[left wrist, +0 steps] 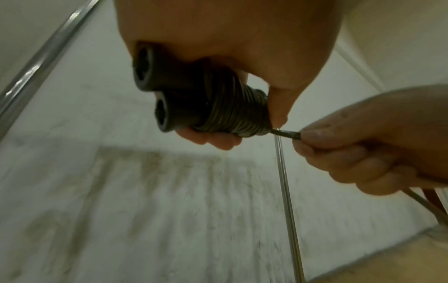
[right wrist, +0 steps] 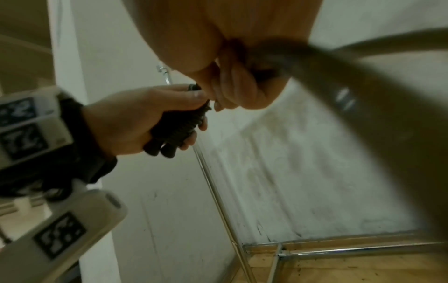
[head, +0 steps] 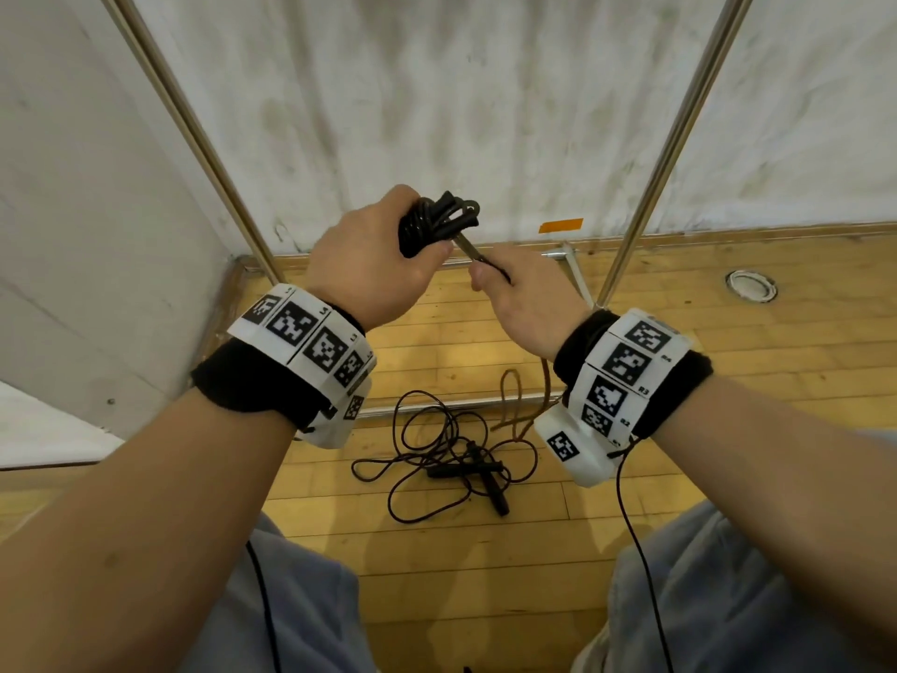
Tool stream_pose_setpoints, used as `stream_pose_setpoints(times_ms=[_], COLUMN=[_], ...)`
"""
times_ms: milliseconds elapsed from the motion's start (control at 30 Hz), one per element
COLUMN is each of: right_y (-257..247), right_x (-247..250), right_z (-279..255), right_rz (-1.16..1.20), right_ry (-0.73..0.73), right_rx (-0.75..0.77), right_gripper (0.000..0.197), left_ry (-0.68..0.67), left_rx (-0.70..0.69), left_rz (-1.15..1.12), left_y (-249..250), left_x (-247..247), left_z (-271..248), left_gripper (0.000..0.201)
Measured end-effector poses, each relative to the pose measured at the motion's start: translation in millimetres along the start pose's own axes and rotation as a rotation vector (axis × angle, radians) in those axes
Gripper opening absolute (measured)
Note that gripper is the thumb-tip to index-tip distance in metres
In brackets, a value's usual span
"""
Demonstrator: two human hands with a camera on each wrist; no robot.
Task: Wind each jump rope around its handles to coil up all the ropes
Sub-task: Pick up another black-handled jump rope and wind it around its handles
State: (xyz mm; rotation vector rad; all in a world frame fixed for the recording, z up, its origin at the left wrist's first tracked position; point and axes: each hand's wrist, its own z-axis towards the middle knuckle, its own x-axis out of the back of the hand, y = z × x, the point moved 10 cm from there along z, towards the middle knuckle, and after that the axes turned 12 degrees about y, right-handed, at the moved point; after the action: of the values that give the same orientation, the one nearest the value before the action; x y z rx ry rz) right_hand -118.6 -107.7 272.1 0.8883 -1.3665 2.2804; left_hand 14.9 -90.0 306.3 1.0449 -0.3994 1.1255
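At the centre of the head view, the left hand (head: pixel 369 264) grips a black jump rope bundle (head: pixel 434 225), its fingers curled round two handles held side by side with the cord wound tightly about them. The left wrist view shows the two round handle ends (left wrist: pixel 155 95) sticking out of the fist toward the left of the frame, and the thumb pressing down on the last turns of the coil (left wrist: pixel 232 114).

Just to the right and slightly lower, the right hand (head: pixel 524 303) pinches the free stretch of cord (head: pixel 468 247) between thumb and forefinger, the other fingers curled in below (the left wrist view shows this most plainly). That short stretch runs taut between the two hands. More cord leaves the bottom of the right fist and sweeps, blurred, across the right side of the right wrist view.

In the lower middle of the head view, a second black jump rope (head: pixel 451 454) lies loose on the wooden floor (head: pixel 728 429), its two handles crossed amid tangled loops. Just to its upper right, a brown rope (head: pixel 514 405) lies partly hidden behind the right wrist band.
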Motion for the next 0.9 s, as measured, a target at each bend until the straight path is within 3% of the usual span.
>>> stream_pose_setpoints(times_ms=[200,400,567,733,900], right_y=[-11,-23,-28,-12,-11], right_x=[-9,-9,16,45,46], right_z=[-8,-21,-9,9,12], right_rz=[-0.215,-0.390,-0.365,-0.140,-0.066], right_ry=[-0.137,-0.269,-0.132,0.041,0.057], right_rx=[0.099,0.247,0.283,0.106,0.056], right_gripper=[0.032,0.026,0.028,0.034,0.039], left_ry=[-0.144,-0.301,-0.377,-0.287,-0.195], left_rx=[0.007,0.021,-0.083,-0.159,-0.159], left_rz=[0.140,0.246,0.198,0.051,0.066], left_y=[-14,-19,13,39,44], left_x=[-26,-49,-63,-51,-44], left_z=[-7,-19,-35,-34,-33], left_gripper=[0.045,0.026,0.021,0.052,0.038])
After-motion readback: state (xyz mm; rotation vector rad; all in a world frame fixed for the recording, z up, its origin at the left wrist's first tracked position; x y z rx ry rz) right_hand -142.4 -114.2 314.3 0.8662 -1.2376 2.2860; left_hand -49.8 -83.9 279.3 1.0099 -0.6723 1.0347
